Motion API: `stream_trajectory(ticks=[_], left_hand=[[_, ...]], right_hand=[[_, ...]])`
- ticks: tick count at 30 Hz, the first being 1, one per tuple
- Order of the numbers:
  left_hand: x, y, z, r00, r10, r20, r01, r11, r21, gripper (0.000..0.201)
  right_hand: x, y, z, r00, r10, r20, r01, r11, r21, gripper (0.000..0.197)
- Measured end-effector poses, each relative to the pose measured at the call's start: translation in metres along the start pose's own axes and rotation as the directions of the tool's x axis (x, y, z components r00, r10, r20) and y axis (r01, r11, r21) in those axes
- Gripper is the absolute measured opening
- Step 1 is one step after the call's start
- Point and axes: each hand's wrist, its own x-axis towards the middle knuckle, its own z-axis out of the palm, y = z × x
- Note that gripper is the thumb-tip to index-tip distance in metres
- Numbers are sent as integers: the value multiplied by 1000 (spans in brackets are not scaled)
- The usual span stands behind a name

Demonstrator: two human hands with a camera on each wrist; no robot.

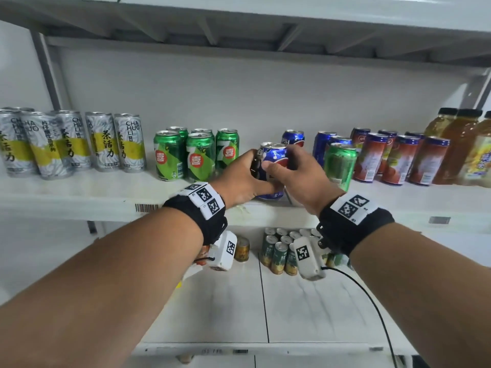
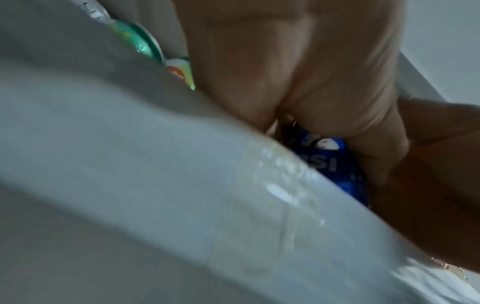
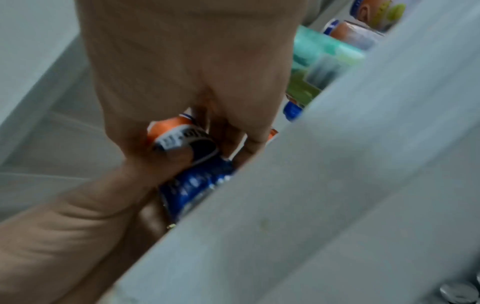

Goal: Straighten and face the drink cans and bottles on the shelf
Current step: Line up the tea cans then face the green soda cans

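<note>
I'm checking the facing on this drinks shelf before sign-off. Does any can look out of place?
Yes. One green can stands alone among the blue cans at the right, apart from the green group further left. Both the left hand and right hand grip a blue can at the shelf front.

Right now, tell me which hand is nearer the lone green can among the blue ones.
Right. The right hand is just left of that green can; the left hand is farther left, beyond the blue Pepsi can.
</note>
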Motion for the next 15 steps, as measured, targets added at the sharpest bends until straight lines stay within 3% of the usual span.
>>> stream_trajectory(ticks=[4,7,9,15], left_hand=[[1,-13,4,999,9,-46,-6,999,47,68],[-1,-17,5,997,26,-72,-24,999,28,67],[-3,-19,6,993,76,-92,-75,997,14,71],[-6,-21,7,965,227,-128,-208,967,148,79]], right_hand=[[1,19,2,1000,-2,24,-2,987,161,65],[-1,23,-5,993,37,115,-65,966,250,42],[-3,25,-11,986,23,164,-66,962,264,38],[-7,29,-8,982,-153,115,123,965,233,59]])
